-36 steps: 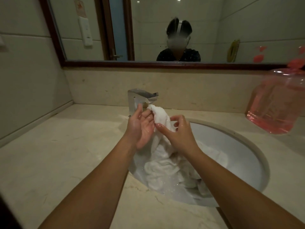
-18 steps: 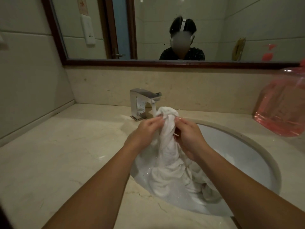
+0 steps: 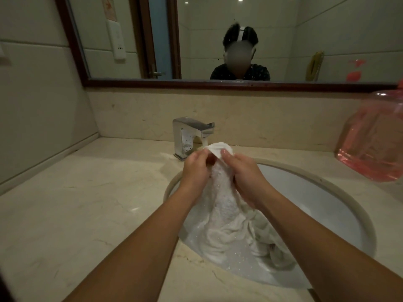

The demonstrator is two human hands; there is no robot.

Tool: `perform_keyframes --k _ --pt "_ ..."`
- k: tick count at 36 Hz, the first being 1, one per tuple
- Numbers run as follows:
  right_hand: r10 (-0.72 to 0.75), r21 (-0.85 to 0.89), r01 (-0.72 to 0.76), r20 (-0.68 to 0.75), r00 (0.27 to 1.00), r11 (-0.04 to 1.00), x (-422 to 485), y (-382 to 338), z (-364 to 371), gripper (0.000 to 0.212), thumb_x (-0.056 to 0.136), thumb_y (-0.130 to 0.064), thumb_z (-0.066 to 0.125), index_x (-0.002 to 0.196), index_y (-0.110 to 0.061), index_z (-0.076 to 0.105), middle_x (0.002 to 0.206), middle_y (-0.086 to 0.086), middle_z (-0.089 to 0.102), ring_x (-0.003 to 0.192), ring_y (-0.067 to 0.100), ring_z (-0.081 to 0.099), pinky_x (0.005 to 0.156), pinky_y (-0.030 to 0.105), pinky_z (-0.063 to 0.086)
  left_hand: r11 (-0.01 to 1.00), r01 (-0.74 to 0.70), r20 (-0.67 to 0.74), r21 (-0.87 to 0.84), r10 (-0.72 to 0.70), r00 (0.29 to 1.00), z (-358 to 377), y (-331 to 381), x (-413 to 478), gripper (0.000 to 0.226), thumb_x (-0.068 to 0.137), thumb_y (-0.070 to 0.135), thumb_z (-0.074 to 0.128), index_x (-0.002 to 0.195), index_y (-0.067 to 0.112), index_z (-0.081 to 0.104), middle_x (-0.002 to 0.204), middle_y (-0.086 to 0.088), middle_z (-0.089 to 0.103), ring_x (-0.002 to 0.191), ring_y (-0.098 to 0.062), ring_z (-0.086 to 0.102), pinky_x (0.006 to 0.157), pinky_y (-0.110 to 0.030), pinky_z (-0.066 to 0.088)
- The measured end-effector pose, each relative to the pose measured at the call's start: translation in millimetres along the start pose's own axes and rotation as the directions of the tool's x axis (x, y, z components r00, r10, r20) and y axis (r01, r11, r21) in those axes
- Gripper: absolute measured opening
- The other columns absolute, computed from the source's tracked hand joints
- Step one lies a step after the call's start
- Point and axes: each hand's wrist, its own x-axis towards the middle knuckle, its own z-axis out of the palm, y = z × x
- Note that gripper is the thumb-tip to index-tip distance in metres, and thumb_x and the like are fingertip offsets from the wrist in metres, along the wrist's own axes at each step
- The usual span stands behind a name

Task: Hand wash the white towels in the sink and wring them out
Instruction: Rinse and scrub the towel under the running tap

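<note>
The pale stone counter (image 3: pixel 76 214) runs wide on my left to the tiled wall; a pink bottle (image 3: pixel 375 140) stands at its right; the round sink (image 3: pixel 327 182) sits below the tap (image 3: pixel 187 136); the white towel (image 3: pixel 224 205) rises from it, its top pinched between my left hand (image 3: pixel 196 168) and right hand (image 3: pixel 246 177).

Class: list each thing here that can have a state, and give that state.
towel, wet, top lifted, rest lying in sink
left hand, grips towel's top
right hand, grips towel's top
faucet, seemingly running
sink, sudsy, towel inside
pink bottle, standing on counter
</note>
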Motion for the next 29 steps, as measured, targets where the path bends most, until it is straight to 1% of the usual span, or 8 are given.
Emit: perform_keyframes --k 2,5,10,15,19,22,27,29 --pt "-0.019 -0.120 0.009 -0.078 0.997 0.993 1.8 3.6 -2.1 0.031 0.110 -0.033 0.059 0.109 -0.011 0.079 0.103 0.015 0.080 0.104 0.039 0.076 0.097 0.055 0.059 0.999 0.041 -0.043 -0.032 -0.042 0.998 -0.5 2.3 2.4 0.032 0.109 0.019 0.045 0.119 0.005 0.071 0.105 -0.012 0.078 0.097 -0.023 0.075 0.079 -0.037 0.060" --pt "-0.025 -0.193 0.002 -0.120 0.992 0.981 0.7 8.1 -3.8 0.028 0.111 -0.033 0.056 0.107 -0.021 0.081 0.099 0.006 0.082 0.098 0.030 0.078 0.090 0.044 0.064 0.996 0.080 -0.137 -0.039 -0.085 0.987 -5.0 5.2 7.1 0.037 0.108 0.020 0.038 0.113 0.003 0.070 0.097 -0.010 0.074 0.086 -0.021 0.070 0.065 -0.029 0.054" --pt "-0.019 -0.233 -0.017 -0.150 0.988 0.972 -1.4 10.0 -2.3 0.028 0.111 -0.031 0.056 0.106 -0.019 0.081 0.096 0.005 0.082 0.088 0.021 0.076 0.077 0.032 0.061 0.994 0.081 -0.132 0.078 -0.070 0.989 -9.5 2.0 9.1 0.036 0.109 0.026 0.042 0.102 0.007 0.071 0.099 -0.017 0.075 0.095 -0.031 0.069 0.080 -0.039 0.052" --pt "0.017 -0.050 -0.023 -0.115 0.993 0.998 -1.5 7.2 2.9 0.033 0.113 -0.025 0.053 0.114 -0.003 0.078 0.104 0.016 0.082 0.099 0.030 0.080 0.084 0.038 0.065 0.985 0.037 0.101 0.170 -0.055 0.993 -7.6 -2.2 1.6 0.063 0.099 0.068 0.053 0.114 0.012 0.076 0.105 -0.009 0.081 0.101 -0.026 0.078 0.092 -0.044 0.062" --pt "0.040 0.041 -0.034 -0.143 0.989 0.999 1.7 6.0 0.6 0.033 0.113 -0.023 0.051 0.117 -0.001 0.076 0.107 0.020 0.080 0.101 0.033 0.079 0.085 0.041 0.065 0.953 -0.030 0.032 0.302 0.022 0.999 -8.0 -1.9 3.9 0.031 0.109 0.044 0.053 0.113 0.018 0.070 0.108 -0.004 0.076 0.105 -0.024 0.073 0.093 -0.040 0.060" --pt "0.043 -0.031 -0.048 -0.156 0.987 0.998 4.4 5.6 -2.8 0.034 0.113 -0.026 0.051 0.114 -0.003 0.077 0.107 0.020 0.080 0.104 0.037 0.078 0.095 0.052 0.063 0.977 0.032 -0.023 0.211 -0.028 0.999 -14.0 2.9 8.4 0.034 0.112 0.040 0.049 0.104 0.016 0.072 0.102 -0.006 0.078 0.100 -0.026 0.075 0.094 -0.045 0.061" --pt "0.061 -0.205 -0.108 -0.223 0.973 0.973 17.4 2.2 -3.2 0.048 0.110 -0.038 0.056 0.108 0.008 0.071 0.111 0.030 0.073 0.108 0.049 0.071 0.098 0.068 0.055 0.978 0.192 -0.072 -0.079 -0.198 0.978 -25.7 7.6 22.7 0.043 0.109 0.041 0.056 0.115 0.002 0.073 0.104 -0.015 0.080 0.099 -0.033 0.079 0.086 -0.047 0.065" --pt "0.050 -0.243 -0.106 -0.228 0.972 0.964 28.2 6.1 0.2 0.056 0.105 -0.046 0.058 0.102 0.009 0.067 0.107 0.034 0.072 0.094 0.048 0.074 0.089 0.068 0.059 0.944 0.248 -0.041 -0.219 -0.263 0.964 -29.7 9.1 27.6 0.045 0.108 0.040 0.057 0.122 -0.001 0.069 0.109 -0.020 0.079 0.099 -0.036 0.078 0.080 -0.045 0.066"
